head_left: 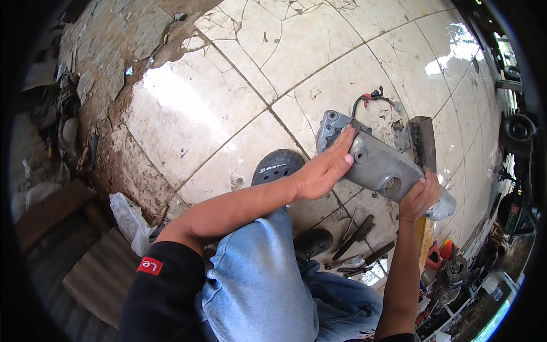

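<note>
A grey cast-metal engine casing (pixel 380 166), long with round holes, is held above the tiled floor. My left hand (pixel 326 166) lies flat against its left end, fingers stretched over the top edge. My right hand (pixel 419 196) grips its right end, beside a round tube-like stub (pixel 444 206). A black cable with a red connector (pixel 371 98) lies on the tiles just behind the casing. A dark rusty metal bar (pixel 423 142) stands behind the casing's right part.
Cracked white floor tiles (pixel 239 97) spread ahead, with bare dirt and rubble (pixel 102 68) at the left. Hand tools (pixel 359 245) lie on the floor by my knees. Black shoes (pixel 278 165) show below. Machine parts and containers (pixel 450 268) crowd the right.
</note>
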`<state>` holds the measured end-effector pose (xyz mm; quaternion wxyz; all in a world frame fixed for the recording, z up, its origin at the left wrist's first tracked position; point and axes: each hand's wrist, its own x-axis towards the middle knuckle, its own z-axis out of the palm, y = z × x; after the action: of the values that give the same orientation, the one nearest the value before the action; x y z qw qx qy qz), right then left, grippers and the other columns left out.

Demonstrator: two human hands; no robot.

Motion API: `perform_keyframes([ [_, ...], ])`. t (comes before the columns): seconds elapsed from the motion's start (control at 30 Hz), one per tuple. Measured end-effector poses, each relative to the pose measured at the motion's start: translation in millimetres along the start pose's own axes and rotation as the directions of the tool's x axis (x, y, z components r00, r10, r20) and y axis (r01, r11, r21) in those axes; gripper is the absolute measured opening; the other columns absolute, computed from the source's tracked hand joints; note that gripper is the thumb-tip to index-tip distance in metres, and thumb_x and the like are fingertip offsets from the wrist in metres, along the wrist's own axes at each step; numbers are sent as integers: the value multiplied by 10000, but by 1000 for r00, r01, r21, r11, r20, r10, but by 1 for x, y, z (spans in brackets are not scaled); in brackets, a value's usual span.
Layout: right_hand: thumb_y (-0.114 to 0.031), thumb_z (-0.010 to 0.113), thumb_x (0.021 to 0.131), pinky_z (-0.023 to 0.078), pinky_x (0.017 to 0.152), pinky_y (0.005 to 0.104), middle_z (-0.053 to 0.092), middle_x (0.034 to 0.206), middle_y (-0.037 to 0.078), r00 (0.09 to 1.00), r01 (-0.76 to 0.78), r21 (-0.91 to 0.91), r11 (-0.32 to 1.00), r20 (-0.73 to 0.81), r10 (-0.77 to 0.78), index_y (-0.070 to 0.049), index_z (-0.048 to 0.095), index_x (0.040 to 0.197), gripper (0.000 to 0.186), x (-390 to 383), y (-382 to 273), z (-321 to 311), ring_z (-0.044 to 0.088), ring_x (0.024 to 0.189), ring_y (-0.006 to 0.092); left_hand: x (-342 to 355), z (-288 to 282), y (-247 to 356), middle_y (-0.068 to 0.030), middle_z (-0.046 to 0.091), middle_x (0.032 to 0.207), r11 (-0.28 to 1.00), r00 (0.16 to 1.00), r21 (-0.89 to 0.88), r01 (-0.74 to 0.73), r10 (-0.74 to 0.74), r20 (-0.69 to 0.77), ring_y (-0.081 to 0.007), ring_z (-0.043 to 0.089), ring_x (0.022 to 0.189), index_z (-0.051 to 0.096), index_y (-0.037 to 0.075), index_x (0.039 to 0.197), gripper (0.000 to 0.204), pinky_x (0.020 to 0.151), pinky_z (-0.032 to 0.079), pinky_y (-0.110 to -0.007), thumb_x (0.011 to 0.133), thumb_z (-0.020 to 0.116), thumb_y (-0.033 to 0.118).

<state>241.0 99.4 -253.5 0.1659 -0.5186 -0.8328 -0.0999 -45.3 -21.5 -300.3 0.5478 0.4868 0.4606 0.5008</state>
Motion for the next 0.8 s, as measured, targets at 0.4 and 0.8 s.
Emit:
perform_keyframes([
  [0.4,-219,426,967,303,1049,522,646,1162,147,999,-42,-3,999,25,43,-58,632,1184,340,-3,-1,1,559,1152,352,10,-8,4,-305,86,1620,998,1000,56,-22,21,17,-378,76,1529,82,-91,1544,699,1235,110,-379,1080,277,394],
  [0.8,-204,436,965,321,1027,502,647,1162,147,1000,-24,-14,1000,4,24,-46,636,1169,327,-4,-2,0,559,1150,359,15,-24,9,-246,288,1586,945,962,193,-264,244,120,-381,219,1500,345,-68,1486,582,1214,203,-392,1086,288,350],
])
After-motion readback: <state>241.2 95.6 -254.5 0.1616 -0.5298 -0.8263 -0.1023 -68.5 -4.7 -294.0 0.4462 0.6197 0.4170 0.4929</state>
